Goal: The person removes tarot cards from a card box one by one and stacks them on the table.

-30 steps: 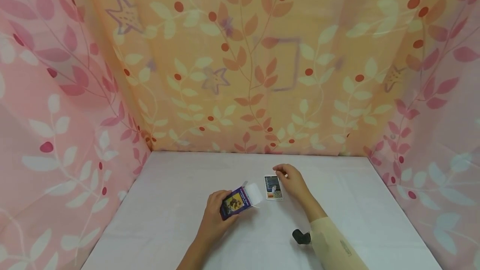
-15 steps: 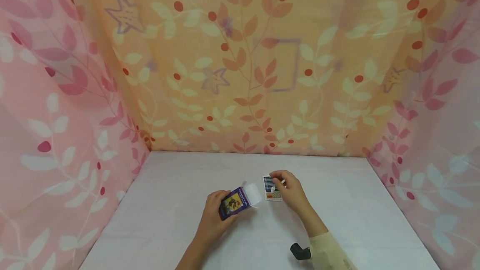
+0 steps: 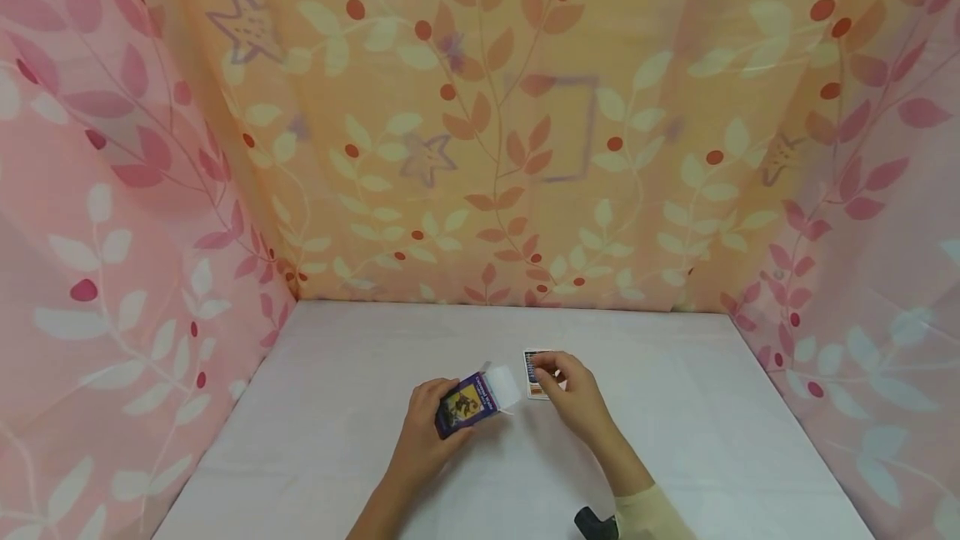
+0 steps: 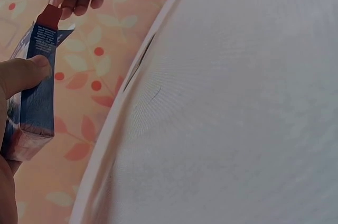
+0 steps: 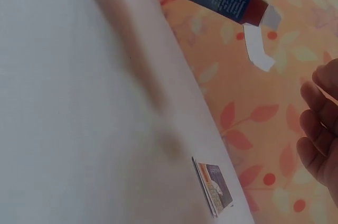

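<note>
My left hand grips a small dark blue and purple card box with a yellow picture on its front. Its white end flap stands open and points right. In the left wrist view the thumb presses the narrow side of the box. A small stack of picture cards lies face up on the table, partly covered by my right hand in the head view. The right wrist view shows those right fingers loosely bent, apart from cards and box, holding nothing. Whether cards are inside the box is hidden.
A white cloth covers the table. Patterned curtains hang behind it and along both sides. A black device sits at my right wrist, beside the beige sleeve.
My right hand has come nearer and slightly left, from the cards' upper right edge to over them. The left hand keeps its grip on the card box, almost still.
</note>
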Demonstrator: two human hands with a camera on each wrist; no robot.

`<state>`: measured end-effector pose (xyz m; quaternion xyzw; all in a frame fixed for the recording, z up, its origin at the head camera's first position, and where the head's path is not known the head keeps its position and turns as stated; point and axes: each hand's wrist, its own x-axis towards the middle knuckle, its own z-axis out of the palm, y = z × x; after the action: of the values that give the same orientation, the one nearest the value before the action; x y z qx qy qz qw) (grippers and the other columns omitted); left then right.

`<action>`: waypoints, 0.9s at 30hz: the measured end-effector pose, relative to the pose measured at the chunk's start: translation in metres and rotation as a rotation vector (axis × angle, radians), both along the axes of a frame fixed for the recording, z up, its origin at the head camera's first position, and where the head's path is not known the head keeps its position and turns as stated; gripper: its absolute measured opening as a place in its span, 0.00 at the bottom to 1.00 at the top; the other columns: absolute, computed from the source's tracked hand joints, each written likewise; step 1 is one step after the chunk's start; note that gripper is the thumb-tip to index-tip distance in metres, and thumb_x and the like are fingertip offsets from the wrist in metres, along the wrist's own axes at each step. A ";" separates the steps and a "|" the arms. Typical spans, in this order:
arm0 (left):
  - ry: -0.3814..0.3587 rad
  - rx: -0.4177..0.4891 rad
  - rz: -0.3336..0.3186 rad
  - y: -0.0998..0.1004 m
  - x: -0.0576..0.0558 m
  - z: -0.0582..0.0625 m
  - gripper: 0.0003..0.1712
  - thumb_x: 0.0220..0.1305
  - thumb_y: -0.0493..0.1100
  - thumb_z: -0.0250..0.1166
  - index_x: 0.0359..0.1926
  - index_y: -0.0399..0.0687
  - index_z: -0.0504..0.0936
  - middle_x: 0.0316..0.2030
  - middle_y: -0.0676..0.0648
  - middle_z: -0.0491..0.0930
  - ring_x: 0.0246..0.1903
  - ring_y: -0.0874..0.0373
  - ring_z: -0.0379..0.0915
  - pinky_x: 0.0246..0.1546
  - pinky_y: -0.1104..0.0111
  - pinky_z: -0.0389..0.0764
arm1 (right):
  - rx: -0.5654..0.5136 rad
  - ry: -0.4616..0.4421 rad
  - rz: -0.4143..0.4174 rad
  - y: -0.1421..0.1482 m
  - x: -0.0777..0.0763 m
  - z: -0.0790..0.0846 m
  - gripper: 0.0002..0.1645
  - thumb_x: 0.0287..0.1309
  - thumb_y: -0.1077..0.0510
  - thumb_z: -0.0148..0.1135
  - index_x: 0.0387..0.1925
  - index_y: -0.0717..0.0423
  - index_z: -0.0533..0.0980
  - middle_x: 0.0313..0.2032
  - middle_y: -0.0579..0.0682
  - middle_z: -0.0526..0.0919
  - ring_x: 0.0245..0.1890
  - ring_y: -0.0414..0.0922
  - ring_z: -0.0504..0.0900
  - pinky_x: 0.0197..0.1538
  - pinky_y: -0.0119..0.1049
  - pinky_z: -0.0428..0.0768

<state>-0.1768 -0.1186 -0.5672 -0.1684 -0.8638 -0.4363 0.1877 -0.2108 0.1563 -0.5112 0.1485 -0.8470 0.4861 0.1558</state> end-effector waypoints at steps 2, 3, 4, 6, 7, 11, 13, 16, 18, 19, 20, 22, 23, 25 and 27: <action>-0.002 0.003 -0.004 0.000 0.000 0.000 0.48 0.46 0.45 0.85 0.68 0.57 0.73 0.62 0.59 0.70 0.63 0.63 0.63 0.64 0.53 0.76 | -0.005 0.005 0.013 -0.003 0.004 0.001 0.10 0.66 0.60 0.68 0.47 0.47 0.83 0.40 0.39 0.84 0.42 0.38 0.79 0.43 0.32 0.80; -0.003 0.004 -0.005 0.000 0.001 0.001 0.48 0.46 0.45 0.85 0.68 0.57 0.73 0.62 0.59 0.70 0.63 0.63 0.63 0.64 0.53 0.75 | -0.005 0.004 0.020 -0.004 0.006 0.001 0.10 0.66 0.60 0.68 0.47 0.47 0.83 0.40 0.39 0.84 0.41 0.38 0.80 0.43 0.32 0.80; -0.003 0.005 -0.005 0.000 0.001 0.001 0.48 0.46 0.45 0.85 0.68 0.56 0.73 0.62 0.59 0.71 0.63 0.63 0.63 0.64 0.52 0.75 | -0.008 0.003 0.028 -0.006 0.008 0.001 0.09 0.66 0.59 0.68 0.47 0.46 0.83 0.40 0.38 0.84 0.41 0.38 0.80 0.43 0.31 0.80; -0.002 0.004 -0.005 0.000 0.001 0.001 0.47 0.46 0.45 0.85 0.68 0.54 0.74 0.62 0.59 0.71 0.63 0.62 0.63 0.64 0.52 0.75 | -0.004 0.005 0.040 -0.008 0.011 0.001 0.09 0.66 0.58 0.68 0.47 0.46 0.84 0.41 0.38 0.84 0.41 0.37 0.80 0.44 0.32 0.81; -0.001 0.003 -0.005 -0.001 0.001 0.001 0.47 0.46 0.44 0.85 0.68 0.53 0.74 0.62 0.58 0.71 0.63 0.62 0.63 0.64 0.52 0.75 | 0.000 0.005 0.043 -0.009 0.013 0.000 0.09 0.66 0.58 0.68 0.47 0.45 0.84 0.41 0.37 0.84 0.42 0.37 0.80 0.44 0.32 0.81; -0.004 -0.002 -0.005 -0.001 0.001 0.001 0.48 0.46 0.45 0.85 0.68 0.57 0.73 0.63 0.59 0.70 0.64 0.63 0.63 0.64 0.52 0.75 | 0.024 0.008 0.031 -0.013 0.017 -0.001 0.09 0.64 0.57 0.70 0.46 0.44 0.84 0.39 0.35 0.83 0.41 0.36 0.79 0.44 0.35 0.81; -0.005 -0.007 -0.007 0.000 0.001 0.002 0.48 0.47 0.46 0.85 0.69 0.60 0.72 0.63 0.59 0.70 0.64 0.62 0.63 0.64 0.52 0.75 | 0.032 0.004 0.025 -0.015 0.019 -0.001 0.09 0.64 0.57 0.70 0.45 0.43 0.84 0.38 0.35 0.83 0.40 0.36 0.79 0.44 0.38 0.82; -0.002 -0.021 -0.004 0.000 0.002 0.002 0.48 0.48 0.47 0.84 0.69 0.61 0.71 0.63 0.58 0.70 0.64 0.61 0.64 0.64 0.53 0.76 | 0.048 -0.007 0.030 -0.018 0.021 -0.002 0.09 0.64 0.56 0.70 0.45 0.43 0.84 0.38 0.34 0.83 0.40 0.36 0.78 0.44 0.40 0.82; 0.010 -0.029 0.001 0.000 0.002 0.002 0.48 0.47 0.47 0.84 0.69 0.59 0.72 0.63 0.56 0.70 0.63 0.60 0.64 0.63 0.53 0.76 | 0.061 -0.015 0.042 -0.020 0.022 -0.004 0.09 0.64 0.56 0.70 0.45 0.42 0.83 0.39 0.34 0.83 0.40 0.36 0.78 0.44 0.42 0.82; 0.016 -0.030 0.003 0.000 0.003 0.002 0.48 0.47 0.47 0.85 0.69 0.58 0.72 0.63 0.56 0.71 0.63 0.59 0.65 0.62 0.53 0.77 | 0.064 -0.020 0.051 -0.021 0.023 -0.005 0.09 0.64 0.56 0.70 0.45 0.42 0.83 0.39 0.34 0.83 0.40 0.36 0.78 0.44 0.42 0.81; 0.023 -0.037 0.004 0.000 0.003 0.002 0.48 0.47 0.47 0.85 0.69 0.57 0.72 0.63 0.56 0.71 0.62 0.59 0.65 0.62 0.54 0.77 | 0.070 -0.021 0.055 -0.022 0.023 -0.006 0.09 0.64 0.55 0.71 0.45 0.41 0.83 0.39 0.33 0.83 0.41 0.36 0.78 0.44 0.43 0.81; 0.030 -0.038 0.004 0.000 0.003 0.001 0.48 0.47 0.46 0.85 0.69 0.56 0.72 0.63 0.55 0.71 0.62 0.59 0.65 0.62 0.55 0.77 | 0.073 -0.026 0.063 -0.023 0.024 -0.008 0.09 0.63 0.55 0.71 0.44 0.40 0.84 0.39 0.32 0.83 0.41 0.35 0.78 0.45 0.44 0.81; 0.032 -0.042 0.004 0.000 0.003 0.001 0.48 0.47 0.46 0.85 0.69 0.56 0.72 0.63 0.55 0.71 0.62 0.59 0.65 0.62 0.56 0.77 | 0.072 -0.024 0.066 -0.024 0.024 -0.008 0.09 0.63 0.55 0.71 0.44 0.39 0.84 0.39 0.32 0.83 0.41 0.36 0.78 0.45 0.45 0.81; 0.036 -0.046 0.000 0.000 0.002 0.001 0.48 0.47 0.46 0.84 0.69 0.55 0.72 0.63 0.55 0.71 0.62 0.59 0.65 0.62 0.57 0.77 | 0.071 -0.022 0.069 -0.025 0.024 -0.010 0.09 0.63 0.55 0.71 0.43 0.38 0.84 0.39 0.30 0.83 0.41 0.35 0.78 0.44 0.46 0.82; 0.034 -0.042 -0.004 0.000 0.002 0.002 0.48 0.47 0.46 0.84 0.69 0.55 0.72 0.63 0.56 0.71 0.62 0.60 0.65 0.62 0.57 0.77 | 0.072 -0.014 0.073 -0.026 0.024 -0.011 0.09 0.63 0.55 0.71 0.43 0.38 0.84 0.39 0.30 0.83 0.41 0.35 0.78 0.44 0.44 0.81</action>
<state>-0.1751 -0.1186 -0.5657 -0.1816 -0.8689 -0.4157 0.1980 -0.1871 0.1303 -0.5224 0.1811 -0.8591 0.4616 0.1265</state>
